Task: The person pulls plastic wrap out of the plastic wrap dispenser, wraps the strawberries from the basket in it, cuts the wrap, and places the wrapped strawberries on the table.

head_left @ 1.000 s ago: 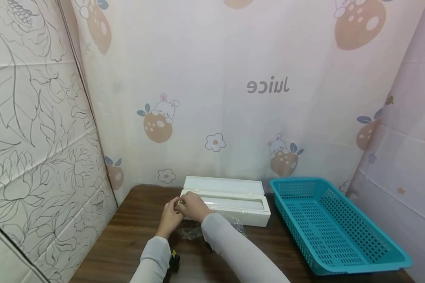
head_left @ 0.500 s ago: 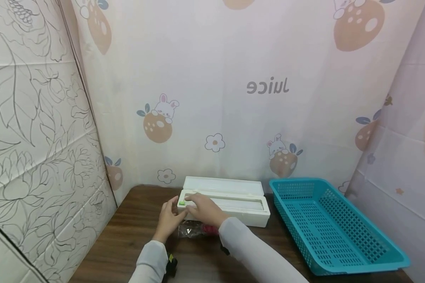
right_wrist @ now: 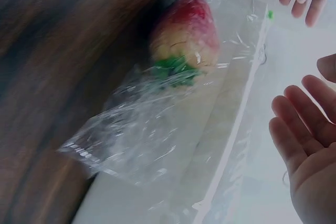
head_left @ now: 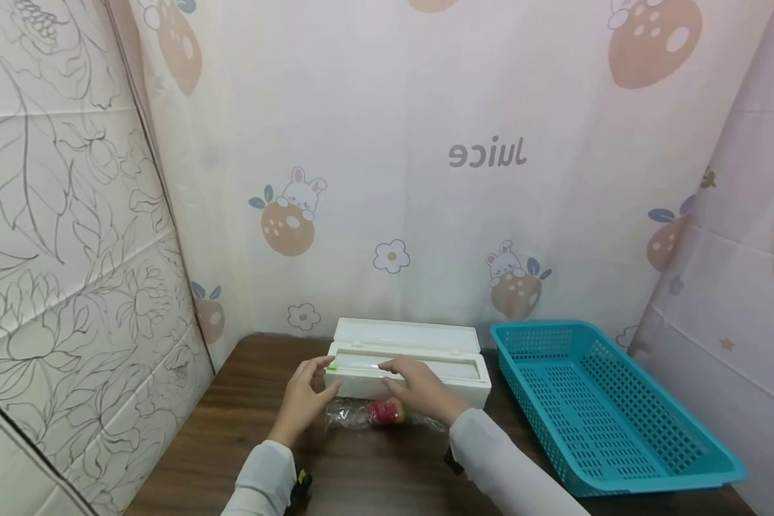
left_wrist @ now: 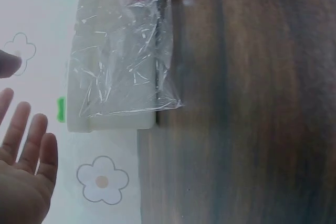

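A long white box (head_left: 357, 387), which looks like a cling film dispenser, stands at the back of the table with its lid (head_left: 406, 334) raised. A small green slider (head_left: 332, 366) sits at its left end. In front of the box lies a strawberry-like fruit (right_wrist: 186, 32), red to pale yellow with green leaves, in crinkled clear plastic film (left_wrist: 121, 72). My left hand (head_left: 299, 401) is at the box's left end, fingers spread and nothing held. Over the box's middle front, my right hand (head_left: 422, 390) has its fingers loosely extended, thumb apart, and holds nothing visible.
A teal plastic basket (head_left: 535, 327) stands on the right of the brown wooden table (head_left: 232, 430). Behind the table hangs a printed curtain (head_left: 361, 179). Black wrist straps (head_left: 301, 484) show below the sleeves.
Both hands were together at the green slider; the right hand has since moved right along the box, baring the fruit. My left hand has drawn slightly back and its fingers have spread.
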### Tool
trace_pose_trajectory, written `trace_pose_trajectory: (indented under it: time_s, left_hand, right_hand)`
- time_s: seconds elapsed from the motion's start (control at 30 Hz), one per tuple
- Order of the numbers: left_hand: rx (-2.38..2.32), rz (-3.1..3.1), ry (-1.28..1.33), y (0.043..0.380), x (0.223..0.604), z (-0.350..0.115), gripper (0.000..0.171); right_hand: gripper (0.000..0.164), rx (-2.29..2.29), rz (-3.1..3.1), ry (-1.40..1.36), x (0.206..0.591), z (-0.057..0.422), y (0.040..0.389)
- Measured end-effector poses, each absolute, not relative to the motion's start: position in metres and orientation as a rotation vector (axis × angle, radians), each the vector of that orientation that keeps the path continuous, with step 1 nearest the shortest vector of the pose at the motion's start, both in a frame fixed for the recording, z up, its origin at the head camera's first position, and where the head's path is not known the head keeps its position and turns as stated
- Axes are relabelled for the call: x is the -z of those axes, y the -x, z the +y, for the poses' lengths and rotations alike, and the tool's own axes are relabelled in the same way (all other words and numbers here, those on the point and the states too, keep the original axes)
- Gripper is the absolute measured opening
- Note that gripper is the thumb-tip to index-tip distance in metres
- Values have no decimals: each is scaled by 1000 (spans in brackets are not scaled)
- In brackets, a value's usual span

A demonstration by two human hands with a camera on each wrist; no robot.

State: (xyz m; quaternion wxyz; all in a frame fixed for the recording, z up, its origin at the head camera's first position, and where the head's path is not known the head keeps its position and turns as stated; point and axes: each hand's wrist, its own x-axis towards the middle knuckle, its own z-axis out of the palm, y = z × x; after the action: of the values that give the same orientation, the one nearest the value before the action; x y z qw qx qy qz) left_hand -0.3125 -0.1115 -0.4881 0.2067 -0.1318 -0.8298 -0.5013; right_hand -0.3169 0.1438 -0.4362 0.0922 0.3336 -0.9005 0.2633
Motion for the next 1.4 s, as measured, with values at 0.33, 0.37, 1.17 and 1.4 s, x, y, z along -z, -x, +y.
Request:
trace_pose_trajectory:
  time_s: [0.33,0.37,1.17,1.4]
  left_hand:
    - [1309,-2392,688,305,492,-104,35]
    - [1293,-2419,728,305,493,-103,34]
    - [946,-2729,869,310,510,-55,39]
    - [965,-2745,912,311,508,-54,32]
  right_hand:
    - [24,-845,-2730,-868,457,176,299]
    - [23,-833,-2717,-881,460,179,299]
    - [33,-859,-2742,-866,500,182,302]
    - [32,-896,-2824,-834,501,185,297]
